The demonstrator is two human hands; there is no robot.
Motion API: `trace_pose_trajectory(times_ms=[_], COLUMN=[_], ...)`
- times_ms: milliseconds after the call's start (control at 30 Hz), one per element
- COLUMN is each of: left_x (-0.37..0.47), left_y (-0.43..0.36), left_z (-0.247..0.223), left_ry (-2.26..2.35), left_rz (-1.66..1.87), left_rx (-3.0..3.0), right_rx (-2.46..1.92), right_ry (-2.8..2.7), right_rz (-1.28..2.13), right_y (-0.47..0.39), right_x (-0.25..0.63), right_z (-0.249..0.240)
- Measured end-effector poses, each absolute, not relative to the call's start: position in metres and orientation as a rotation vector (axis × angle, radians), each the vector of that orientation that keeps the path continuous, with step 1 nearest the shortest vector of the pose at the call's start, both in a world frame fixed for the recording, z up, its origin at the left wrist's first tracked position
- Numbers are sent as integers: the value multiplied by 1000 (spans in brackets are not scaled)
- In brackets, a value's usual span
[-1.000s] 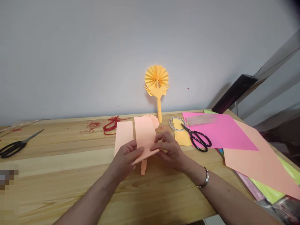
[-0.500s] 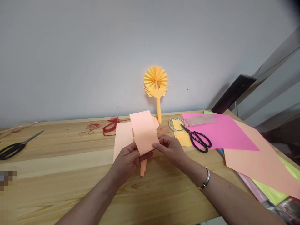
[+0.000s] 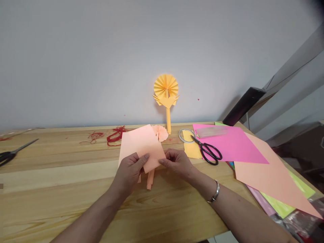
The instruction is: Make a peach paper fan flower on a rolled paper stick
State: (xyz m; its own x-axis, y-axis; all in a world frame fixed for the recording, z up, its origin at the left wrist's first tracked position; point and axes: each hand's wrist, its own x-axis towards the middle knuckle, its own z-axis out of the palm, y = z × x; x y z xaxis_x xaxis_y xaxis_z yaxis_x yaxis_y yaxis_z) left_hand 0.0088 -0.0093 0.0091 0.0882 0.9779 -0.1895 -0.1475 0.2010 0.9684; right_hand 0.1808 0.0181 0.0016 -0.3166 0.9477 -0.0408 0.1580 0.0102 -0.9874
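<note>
A peach sheet of paper [image 3: 149, 145] is held up between both hands. My left hand [image 3: 130, 170] pinches its lower left part with the thumb on top. My right hand [image 3: 177, 163] grips its lower right corner between thumb and fingers. Behind it, a second peach sheet [image 3: 123, 148] partly shows on the left; where the two meet is hard to make out. Below the held sheet pokes out the end of a rolled peach paper tube [image 3: 150, 180]. A pleated peach paper fan [image 3: 160, 132] peeks out past the sheet's upper right edge.
A yellow paper fan [image 3: 166, 87] on a stick leans on the wall. Red string [image 3: 116, 135] lies left of the sheets. To the right are a tape roll [image 3: 179, 136], black-handled scissors [image 3: 211, 152], pink paper [image 3: 238, 145] and more peach paper [image 3: 265, 172]. Other scissors [image 3: 8, 157] lie far left.
The held sheet has come lower and tilted flatter, uncovering more of the peach fan. My left hand has shifted left and its thumb now lies over the paper. The view has turned slightly.
</note>
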Motion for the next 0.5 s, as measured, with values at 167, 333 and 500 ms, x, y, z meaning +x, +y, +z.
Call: trace_pose_trajectory(times_ms=[167, 333, 500], left_x=[10, 13, 12], left_y=[-13, -16, -15], left_z=[12, 12, 9], left_ry=[1096, 1073, 1028], left_rz=[997, 914, 899], left_rx=[1038, 1102, 1068], right_rx=[-1143, -1099, -1163], right_ry=[-1308, -1233, -1222], right_rz=[1468, 1630, 1572], right_y=[21, 21, 21], right_x=[183, 183, 183], right_z=[4, 7, 6])
